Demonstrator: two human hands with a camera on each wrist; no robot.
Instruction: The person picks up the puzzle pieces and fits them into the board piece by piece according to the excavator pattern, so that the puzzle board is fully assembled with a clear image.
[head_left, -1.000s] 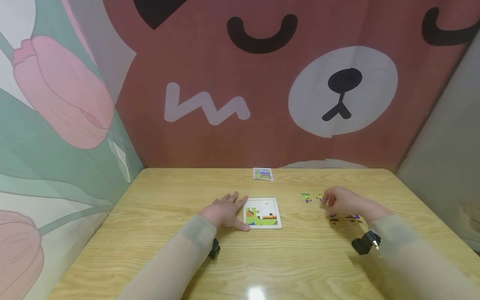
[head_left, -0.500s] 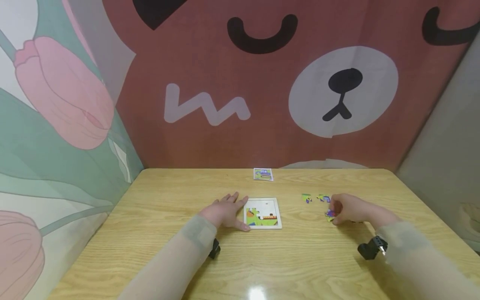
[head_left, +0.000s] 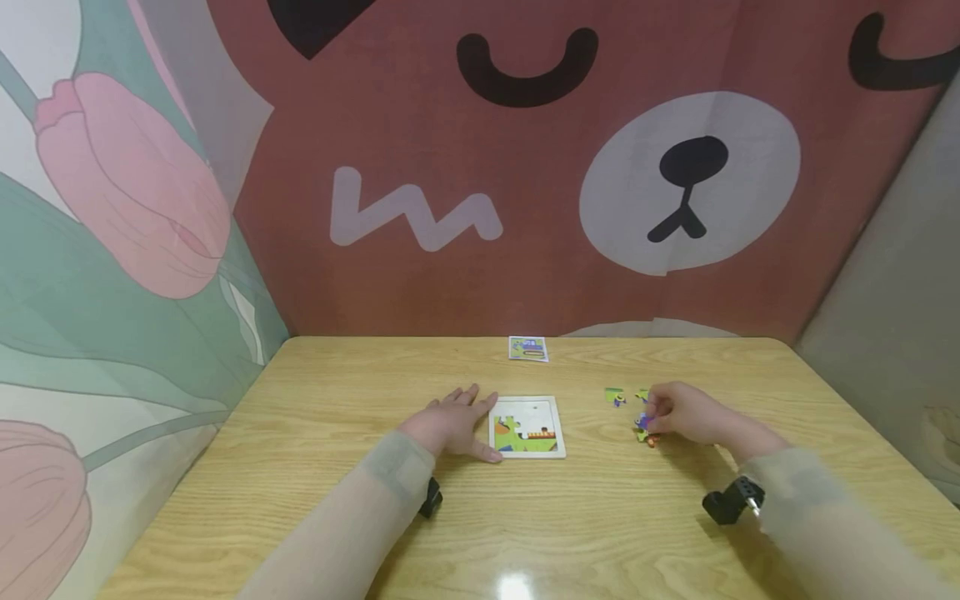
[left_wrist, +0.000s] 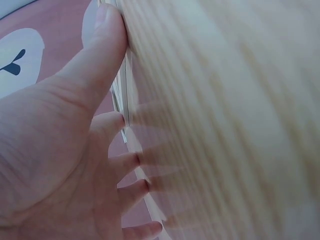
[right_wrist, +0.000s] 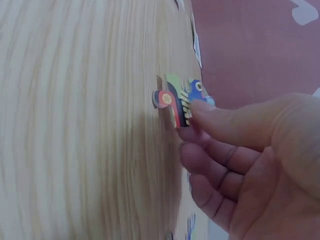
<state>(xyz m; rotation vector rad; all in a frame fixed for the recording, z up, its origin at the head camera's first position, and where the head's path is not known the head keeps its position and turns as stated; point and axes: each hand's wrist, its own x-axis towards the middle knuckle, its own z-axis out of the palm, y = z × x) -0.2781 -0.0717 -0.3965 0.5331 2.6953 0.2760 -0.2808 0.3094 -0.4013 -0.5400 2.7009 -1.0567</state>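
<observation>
Pinched between the thumb and fingers of the right hand (head_left: 681,412): a puzzle piece (right_wrist: 174,105) in red, black, green and blue, well to the right of the white puzzle board (head_left: 540,417) and close to the wooden table (head_left: 517,517); contact with the wood or not, impossible to tell. Spread wide at the board's left edge, thumb at the near corner and forefinger by the far one: the left hand (head_left: 453,425), with fingertips down on the wood and nothing in its grasp. Across the lower part of the board, a joined patch of green, orange and red picture; bare white above. Just beyond the right hand, two loose pieces (head_left: 615,397), one partly hidden by the fingers. Near the table's far edge, a small picture card (head_left: 528,348).
</observation>
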